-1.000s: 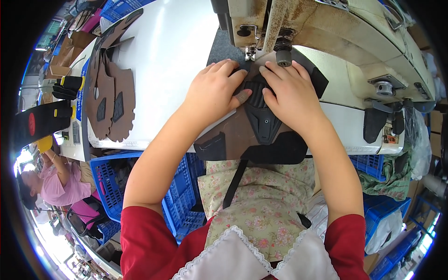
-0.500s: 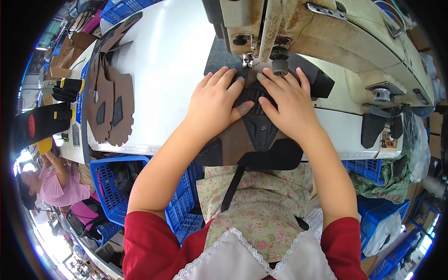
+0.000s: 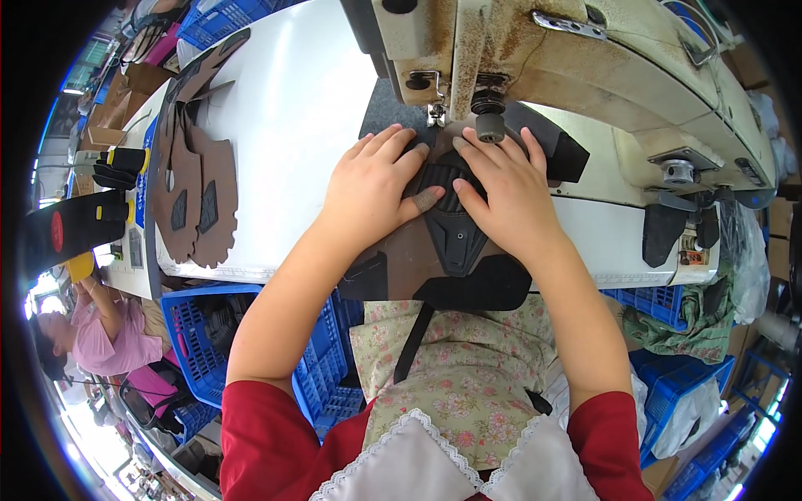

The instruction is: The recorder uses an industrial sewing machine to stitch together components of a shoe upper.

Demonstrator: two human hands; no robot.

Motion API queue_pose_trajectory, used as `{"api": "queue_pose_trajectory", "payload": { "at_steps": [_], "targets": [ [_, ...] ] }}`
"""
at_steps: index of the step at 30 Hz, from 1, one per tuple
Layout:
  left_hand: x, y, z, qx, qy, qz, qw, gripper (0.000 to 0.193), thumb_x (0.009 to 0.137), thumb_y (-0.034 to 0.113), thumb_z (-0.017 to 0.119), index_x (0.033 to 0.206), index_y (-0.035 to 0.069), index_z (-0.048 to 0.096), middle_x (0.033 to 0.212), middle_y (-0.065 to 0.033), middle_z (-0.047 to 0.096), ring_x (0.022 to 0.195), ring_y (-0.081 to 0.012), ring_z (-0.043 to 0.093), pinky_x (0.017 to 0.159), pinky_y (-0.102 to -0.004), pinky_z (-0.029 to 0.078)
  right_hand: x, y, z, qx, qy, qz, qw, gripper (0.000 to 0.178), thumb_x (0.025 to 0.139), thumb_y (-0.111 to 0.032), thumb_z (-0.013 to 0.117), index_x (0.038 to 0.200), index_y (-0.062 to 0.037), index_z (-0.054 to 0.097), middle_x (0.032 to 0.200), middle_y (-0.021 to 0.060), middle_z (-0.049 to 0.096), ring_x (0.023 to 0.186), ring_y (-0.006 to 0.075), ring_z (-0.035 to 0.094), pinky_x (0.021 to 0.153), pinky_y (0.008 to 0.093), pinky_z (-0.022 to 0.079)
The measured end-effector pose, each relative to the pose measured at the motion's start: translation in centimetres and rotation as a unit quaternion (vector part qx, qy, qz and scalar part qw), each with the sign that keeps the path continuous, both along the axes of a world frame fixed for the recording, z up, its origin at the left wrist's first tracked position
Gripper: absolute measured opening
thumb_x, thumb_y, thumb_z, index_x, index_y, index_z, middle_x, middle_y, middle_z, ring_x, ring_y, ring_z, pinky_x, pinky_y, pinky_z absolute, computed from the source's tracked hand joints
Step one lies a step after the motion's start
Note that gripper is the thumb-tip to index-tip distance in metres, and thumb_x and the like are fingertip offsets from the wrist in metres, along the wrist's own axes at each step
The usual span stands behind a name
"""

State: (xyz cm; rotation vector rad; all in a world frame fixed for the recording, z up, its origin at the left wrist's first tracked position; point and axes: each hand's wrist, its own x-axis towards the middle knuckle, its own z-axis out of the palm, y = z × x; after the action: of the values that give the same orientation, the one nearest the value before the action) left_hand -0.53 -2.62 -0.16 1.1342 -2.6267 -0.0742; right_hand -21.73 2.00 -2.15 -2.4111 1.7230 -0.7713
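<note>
A brown and black fabric panel (image 3: 399,265) lies on the white sewing table under the sewing machine (image 3: 576,71). On its middle sits a black moulded piece (image 3: 458,242) with ribs and a pointed lower end. My left hand (image 3: 368,188) rests flat on the panel's left side, its thumb reaching onto the ribbed part. Flat on the other side lies my right hand (image 3: 511,192), fingers spread. Both sets of fingertips are just short of the presser foot (image 3: 435,115). A black strap (image 3: 413,344) hangs from the panel over the table's front edge. My hands hide part of the panel.
Similar brown cut panels (image 3: 200,192) lie at the table's left end. Blue crates (image 3: 188,342) stand below the table, left and right. A co-worker in a pink top (image 3: 117,334) is at the far left. Green cloth (image 3: 693,321) hangs at the right.
The whole view has shifted slightly, machine, panel and hands together. My hands keep the same places on the panel, and I see no clear movement of it under the foot.
</note>
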Motion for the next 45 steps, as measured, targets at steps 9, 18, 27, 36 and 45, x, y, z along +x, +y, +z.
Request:
{"api": "queue_pose_trajectory", "payload": {
  "at_steps": [9,18,27,36,45],
  "targets": [
    [0.2,-0.1,-0.6,0.013,0.038,0.007,0.999,0.061,0.082,0.050,0.073,0.119,0.002,0.068,0.132,-0.0151,0.062,0.129,-0.0337,0.055,0.110,-0.0487,0.042,0.0,-0.1,0.1,0.006,-0.005,0.001,1.000,0.042,0.087,-0.027,0.067,0.123,-0.0039,0.066,0.132,0.0114,0.063,0.130,0.0278,0.052,0.118,0.0510,0.024],
    [-0.1,-0.5,-1.4,0.001,0.065,0.014,0.998,0.059,0.082,0.048,0.074,0.118,0.002,0.069,0.129,-0.0140,0.064,0.129,-0.0320,0.056,0.111,-0.0480,0.041,-0.3,-0.4,-0.1,-0.002,-0.009,-0.007,1.000,0.042,0.086,-0.029,0.070,0.121,-0.0064,0.066,0.133,0.0067,0.062,0.130,0.0264,0.051,0.118,0.0528,0.025],
    [-0.5,-1.8,-2.0,-0.025,0.082,0.020,0.996,0.056,0.085,0.048,0.071,0.117,0.003,0.069,0.125,-0.0147,0.065,0.127,-0.0322,0.057,0.110,-0.0482,0.042,-1.1,-2.4,-0.4,-0.015,0.016,0.006,1.000,0.038,0.086,-0.030,0.071,0.116,-0.0080,0.066,0.128,0.0060,0.062,0.131,0.0247,0.050,0.116,0.0559,0.026],
    [-0.6,-2.5,-2.2,-0.030,0.111,0.014,0.993,0.052,0.082,0.043,0.074,0.113,0.001,0.068,0.119,-0.0159,0.063,0.115,-0.0370,0.060,0.103,-0.0471,0.047,-0.8,-2.9,0.0,-0.015,0.044,-0.006,0.999,0.040,0.086,-0.030,0.071,0.118,-0.0075,0.065,0.126,0.0058,0.062,0.131,0.0248,0.050,0.115,0.0548,0.029],
    [-2.2,-0.4,-1.1,-0.049,0.036,0.055,0.997,0.068,0.080,0.055,0.072,0.116,-0.002,0.063,0.122,-0.0215,0.063,0.116,-0.0379,0.059,0.096,-0.0455,0.048,-1.5,-3.3,0.7,-0.038,0.122,-0.053,0.990,0.042,0.087,-0.024,0.068,0.124,-0.0050,0.063,0.124,0.0073,0.064,0.122,0.0252,0.055,0.108,0.0484,0.037]
  ]
}}
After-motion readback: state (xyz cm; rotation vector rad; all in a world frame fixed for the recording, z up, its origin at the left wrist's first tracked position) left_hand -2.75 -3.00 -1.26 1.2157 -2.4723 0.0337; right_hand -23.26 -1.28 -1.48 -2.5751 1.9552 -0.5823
